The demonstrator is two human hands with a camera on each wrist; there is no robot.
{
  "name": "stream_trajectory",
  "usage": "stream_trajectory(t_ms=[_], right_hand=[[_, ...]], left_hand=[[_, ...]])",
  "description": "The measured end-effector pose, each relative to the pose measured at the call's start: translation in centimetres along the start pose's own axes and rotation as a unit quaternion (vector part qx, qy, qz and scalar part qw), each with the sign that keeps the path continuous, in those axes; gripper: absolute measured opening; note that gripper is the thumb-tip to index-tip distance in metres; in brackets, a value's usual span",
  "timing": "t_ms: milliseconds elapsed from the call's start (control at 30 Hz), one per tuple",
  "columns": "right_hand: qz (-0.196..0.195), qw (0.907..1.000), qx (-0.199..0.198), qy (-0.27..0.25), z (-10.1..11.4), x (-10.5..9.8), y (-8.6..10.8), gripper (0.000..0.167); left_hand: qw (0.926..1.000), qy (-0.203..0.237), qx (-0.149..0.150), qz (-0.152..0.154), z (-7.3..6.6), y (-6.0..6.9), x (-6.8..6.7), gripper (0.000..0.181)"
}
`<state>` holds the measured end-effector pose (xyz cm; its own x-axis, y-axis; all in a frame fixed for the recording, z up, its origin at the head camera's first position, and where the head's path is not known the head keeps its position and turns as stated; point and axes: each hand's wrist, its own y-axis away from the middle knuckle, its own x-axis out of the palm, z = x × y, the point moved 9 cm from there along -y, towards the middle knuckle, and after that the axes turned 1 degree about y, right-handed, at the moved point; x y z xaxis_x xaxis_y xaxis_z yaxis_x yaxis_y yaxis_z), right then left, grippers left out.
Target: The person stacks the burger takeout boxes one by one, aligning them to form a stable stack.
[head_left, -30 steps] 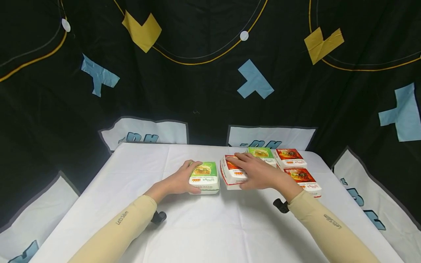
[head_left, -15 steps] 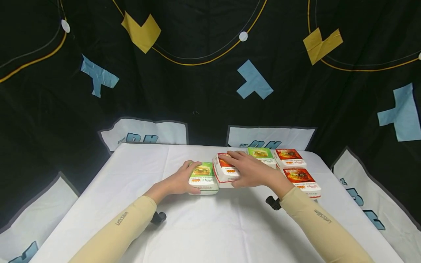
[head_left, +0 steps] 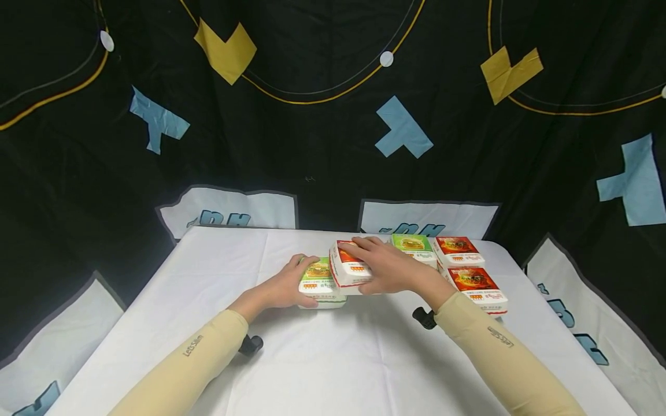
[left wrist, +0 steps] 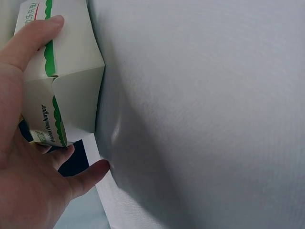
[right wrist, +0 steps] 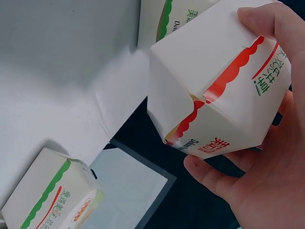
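Observation:
In the head view, my left hand (head_left: pixel 283 283) grips the left side of a green-and-white hamburger box (head_left: pixel 322 292) standing on the table. The left wrist view shows the thumb on one wall of that hamburger box (left wrist: pixel 71 52) and fingers on the far side. My right hand (head_left: pixel 387 267) holds a red-and-white hamburger box (head_left: pixel 350 268) between thumb and fingers, raised off the table. This red box overlaps the green box's right part in the head view; whether they touch I cannot tell. In the right wrist view, the green box's edge shows behind the red box (right wrist: pixel 214 81).
At the back right stand another green hamburger box (head_left: pixel 414 247) and two red ones, one behind (head_left: pixel 458 249) and one in front (head_left: pixel 476 283). A white cloth covers the table (head_left: pixel 312 358). A black curtain (head_left: pixel 312 144) hangs behind its back edge.
My right hand has moved left and slightly back with the red hamburger box, from beside the green box to overlapping its right part. The left hand and green box have stayed put.

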<state>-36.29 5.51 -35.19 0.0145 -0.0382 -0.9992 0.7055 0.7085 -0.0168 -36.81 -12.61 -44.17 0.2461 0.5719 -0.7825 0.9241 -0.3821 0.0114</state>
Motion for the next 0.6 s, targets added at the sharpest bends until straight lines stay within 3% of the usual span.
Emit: stream_trajectory(t_ms=[600], right_hand=[[-0.001, 0.9999, -0.010, -0.014, 0.9, -0.7, -1.2, 0.095]], left_hand=[[0.9999, -0.013, -0.001, -0.004, 0.4, -0.5, 0.2, 0.106]])
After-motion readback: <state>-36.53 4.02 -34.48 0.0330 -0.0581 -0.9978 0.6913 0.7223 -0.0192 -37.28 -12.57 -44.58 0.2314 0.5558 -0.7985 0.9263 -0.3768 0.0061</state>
